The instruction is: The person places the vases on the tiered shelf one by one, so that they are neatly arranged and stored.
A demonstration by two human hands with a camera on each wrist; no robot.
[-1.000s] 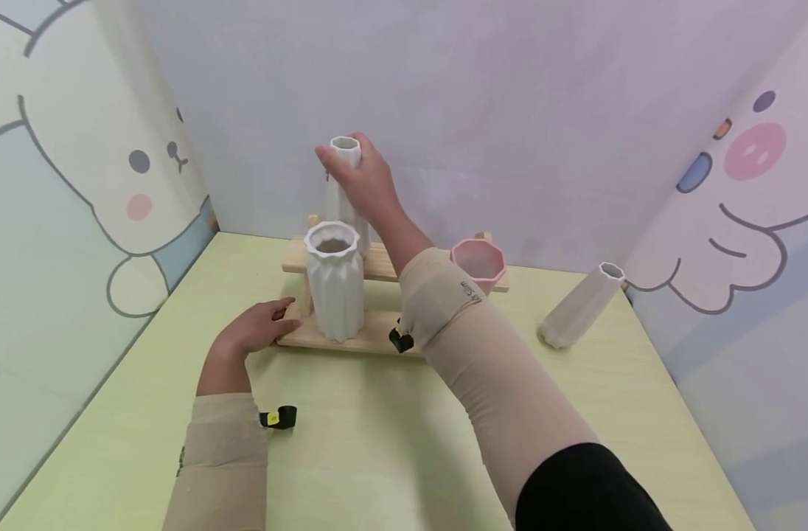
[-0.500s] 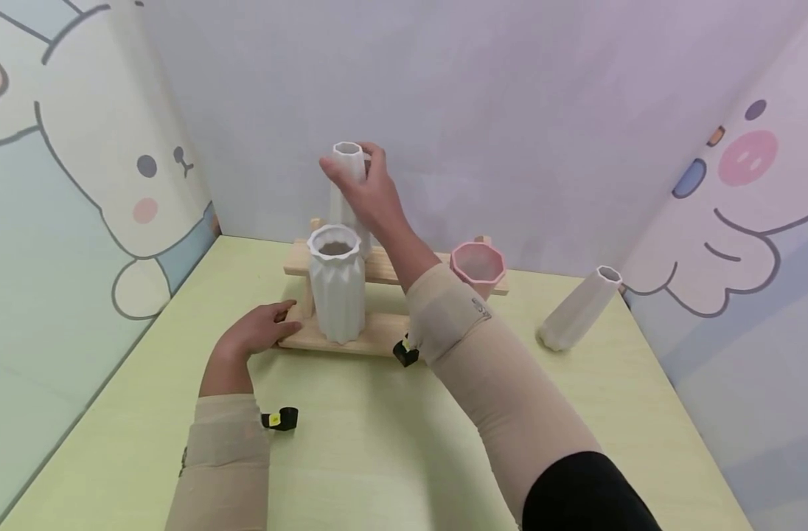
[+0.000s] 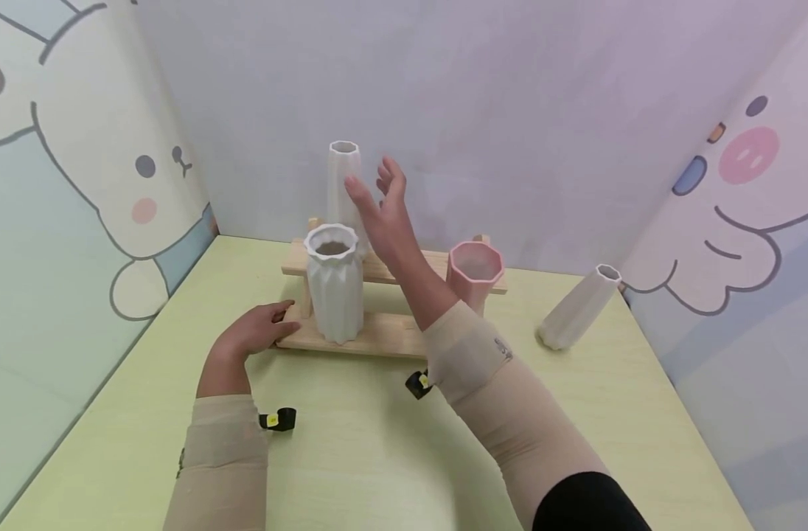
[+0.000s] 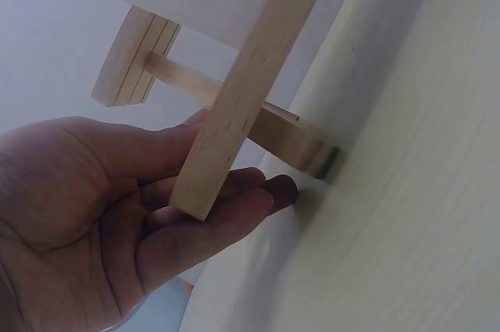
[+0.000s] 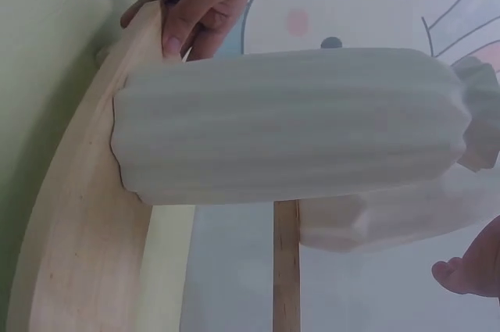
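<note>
My left hand (image 3: 254, 330) grips the left end of the lower board of a two-tier wooden rack (image 3: 391, 335). In the left wrist view, thumb and fingers lie on either side of the board end (image 4: 205, 183). My right hand (image 3: 385, 214), its fingers apart and holding nothing, is just right of a tall narrow white vase (image 3: 343, 177) on the upper shelf. A wider white fluted vase (image 3: 335, 295) stands on the lower shelf in front, hiding the tall vase's lower part. In the right wrist view, this fluted vase (image 5: 289, 125) fills the middle.
A pink vase (image 3: 467, 284) is at the rack's right side, partly hidden by my right forearm. Farther right on the pale yellow-green table (image 3: 351, 457) is another narrow white vase (image 3: 576, 313), slanted in the head view. Cartoon-printed walls enclose the back and sides.
My right hand has let go of the tall white vase and moved away to the right. The vase stays on the upper shelf. My left hand keeps its hold on the rack.
</note>
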